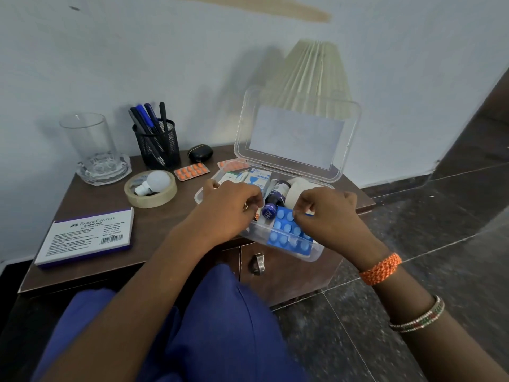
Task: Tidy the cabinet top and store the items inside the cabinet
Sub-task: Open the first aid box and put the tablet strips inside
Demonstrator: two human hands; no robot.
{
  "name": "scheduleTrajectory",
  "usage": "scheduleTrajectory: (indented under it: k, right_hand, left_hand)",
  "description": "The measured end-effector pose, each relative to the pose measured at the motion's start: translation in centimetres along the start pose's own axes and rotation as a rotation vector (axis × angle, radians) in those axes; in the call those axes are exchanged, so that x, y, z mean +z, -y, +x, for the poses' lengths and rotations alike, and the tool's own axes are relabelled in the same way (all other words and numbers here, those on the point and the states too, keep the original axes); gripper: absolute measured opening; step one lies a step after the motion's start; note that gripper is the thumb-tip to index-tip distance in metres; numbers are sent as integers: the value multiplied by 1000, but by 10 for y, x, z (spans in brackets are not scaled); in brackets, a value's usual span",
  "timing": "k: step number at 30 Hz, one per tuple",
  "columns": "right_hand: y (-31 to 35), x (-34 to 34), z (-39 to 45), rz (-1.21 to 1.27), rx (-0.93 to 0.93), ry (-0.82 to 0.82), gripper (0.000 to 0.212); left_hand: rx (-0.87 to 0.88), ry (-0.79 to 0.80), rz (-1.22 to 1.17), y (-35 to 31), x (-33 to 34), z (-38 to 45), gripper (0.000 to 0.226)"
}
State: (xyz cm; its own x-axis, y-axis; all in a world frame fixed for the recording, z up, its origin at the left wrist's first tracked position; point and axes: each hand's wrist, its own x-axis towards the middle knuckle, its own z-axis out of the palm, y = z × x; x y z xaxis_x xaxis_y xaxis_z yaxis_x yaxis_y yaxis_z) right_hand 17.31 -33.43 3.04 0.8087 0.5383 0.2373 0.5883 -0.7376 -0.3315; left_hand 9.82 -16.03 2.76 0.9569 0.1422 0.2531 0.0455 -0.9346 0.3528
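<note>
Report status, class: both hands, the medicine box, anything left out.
Left hand curled inside open clear box. Right hand pinching blue blister pack. Orange tablet strip loose on cabinet top.

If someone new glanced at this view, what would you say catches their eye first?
Most likely the clear plastic box at the right of the cabinet top, its lid up, with both hands over it. The right hand pinches a blue blister pack at the box's near end, and the left hand has its fingers curled beside a dark bottle. Next, the white stamp pad box at the near left.
</note>
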Motion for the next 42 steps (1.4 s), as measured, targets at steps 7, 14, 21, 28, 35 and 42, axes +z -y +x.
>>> scheduleTrajectory:
  k: [7, 14, 21, 28, 35, 42]
  right_hand:
    - [26, -11, 18, -56, -81, -103, 19]
    - [97, -9, 84, -26, -407, -2, 20]
    - [137, 49, 156, -222, -573, 306, 27]
    - [153, 90, 189, -353, -563, 363, 37]
    - [153, 108, 208, -367, -572, 420, 37]
    - [150, 117, 219, -342, -568, 497, 44]
  left_hand:
    - [-69, -68, -29, 7, -13, 0, 18]
    - [-303, -159, 92, 41, -36, 0, 34]
    - [-451, -166, 136, 87, -52, -6, 36]
    - [-475, -260, 115, 120, -60, -5, 35]
    - [-447, -282, 222, 134, -58, -4, 28]
    - [-427, -275, 230, 132, -57, -2, 26]
